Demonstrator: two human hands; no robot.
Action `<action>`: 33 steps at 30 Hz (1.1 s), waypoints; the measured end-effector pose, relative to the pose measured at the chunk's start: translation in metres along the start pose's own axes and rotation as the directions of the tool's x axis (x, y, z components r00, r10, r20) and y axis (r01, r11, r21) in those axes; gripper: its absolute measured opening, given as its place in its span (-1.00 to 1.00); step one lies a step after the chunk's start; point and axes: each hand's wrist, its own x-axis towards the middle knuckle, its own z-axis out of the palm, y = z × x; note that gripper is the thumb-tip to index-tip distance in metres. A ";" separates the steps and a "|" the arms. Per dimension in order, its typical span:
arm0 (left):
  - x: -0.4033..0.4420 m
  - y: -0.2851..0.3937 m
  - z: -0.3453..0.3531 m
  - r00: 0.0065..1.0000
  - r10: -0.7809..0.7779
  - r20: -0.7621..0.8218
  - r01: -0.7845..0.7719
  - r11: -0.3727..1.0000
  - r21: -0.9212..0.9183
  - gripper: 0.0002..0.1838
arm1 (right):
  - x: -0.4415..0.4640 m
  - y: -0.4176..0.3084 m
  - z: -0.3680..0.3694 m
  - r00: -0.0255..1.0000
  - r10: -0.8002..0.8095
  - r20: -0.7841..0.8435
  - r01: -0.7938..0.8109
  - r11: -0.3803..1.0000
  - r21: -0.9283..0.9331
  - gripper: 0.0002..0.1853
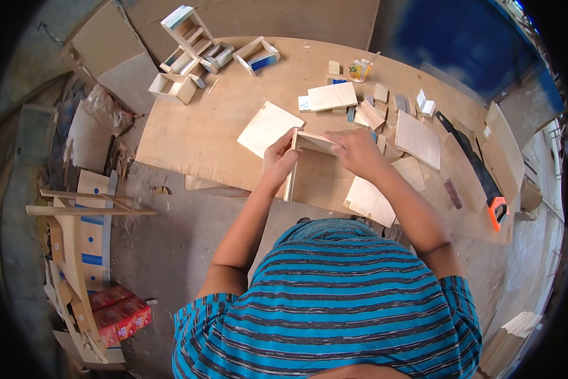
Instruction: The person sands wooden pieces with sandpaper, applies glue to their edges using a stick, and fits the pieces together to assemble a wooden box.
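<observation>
A partly joined wooden frame [292, 175] of thin boards stands at the near edge of the wooden table [214, 136]. My left hand [280, 158] is closed around the upper part of its left board. At the frame's far board [317, 141], my right hand [358, 151] pinches the right end from above, fingers bent. A pale square board [268, 128] lies flat just beyond my left hand. Under and beside my right forearm are more flat boards [369, 201]. The undersides of both hands are hidden.
Small wooden boxes [175, 87] stand at the far left of the table. Wood blocks [371, 114], a cup [360, 70] and a square panel [418, 139] lie at the right. A saw with an orange handle [497, 213] rests near the right edge. Red packages [122, 316] sit at the lower left.
</observation>
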 end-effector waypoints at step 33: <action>0.006 0.019 -0.003 0.998 -0.041 0.048 0.034 0.989 0.142 -0.38 | 0.010 -0.002 0.002 0.999 0.039 0.002 -0.039 0.999 0.012 -0.63</action>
